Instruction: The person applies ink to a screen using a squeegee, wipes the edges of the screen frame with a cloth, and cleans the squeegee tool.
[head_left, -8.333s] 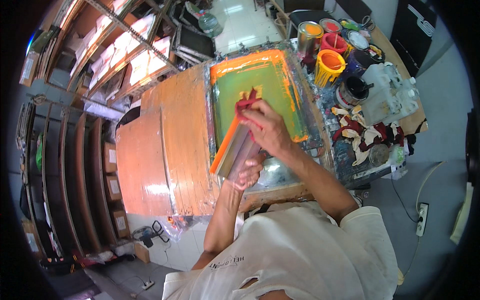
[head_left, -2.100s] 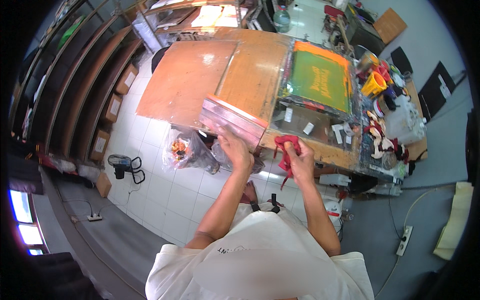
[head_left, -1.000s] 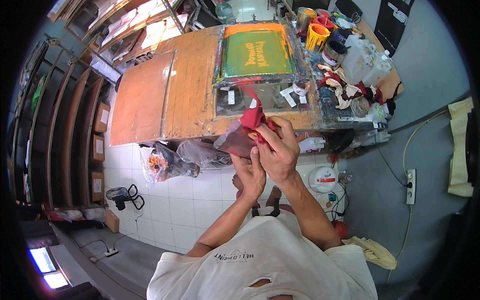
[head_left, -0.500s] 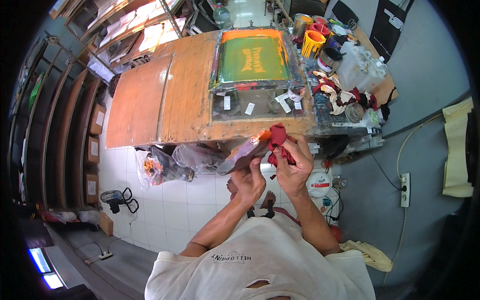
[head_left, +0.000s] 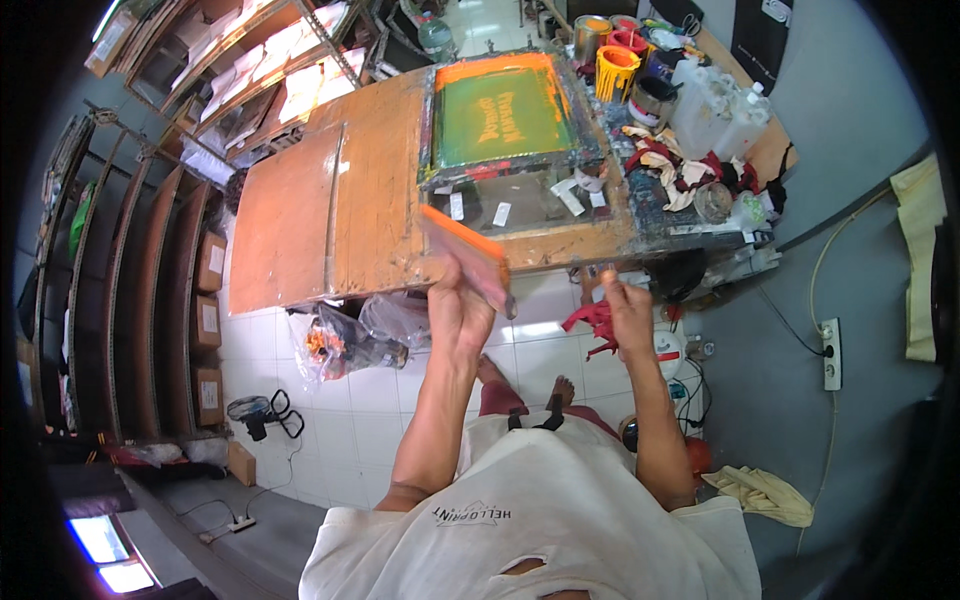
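By the counter's [head_left: 380, 200] front edge, L hand's [head_left: 461, 312] grip wraps the squeegee [head_left: 474, 260], hidden fingers prob. closed; R hand's [head_left: 630, 308] clenched on red rag [head_left: 597, 322]. Weak L hold = squeegee could drop to floor [head_left: 365, 405].

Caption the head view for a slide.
Left hand gripping an orange-edged squeegee, right hand holding a red rag, near a green printing screen.

So my feed's the left of two head-worn fisheyes, pointing steeply down and a bit forward. The white shirt [head_left: 600, 530] is closest, filling the bottom edge; left hand [head_left: 460, 312] and right hand [head_left: 630, 315] sit a bit farther out, around mid-frame, with the worktable [head_left: 375, 180] beyond. It's crazy wide, catching shelving [head_left: 140, 310] way off left, and the corners go black.
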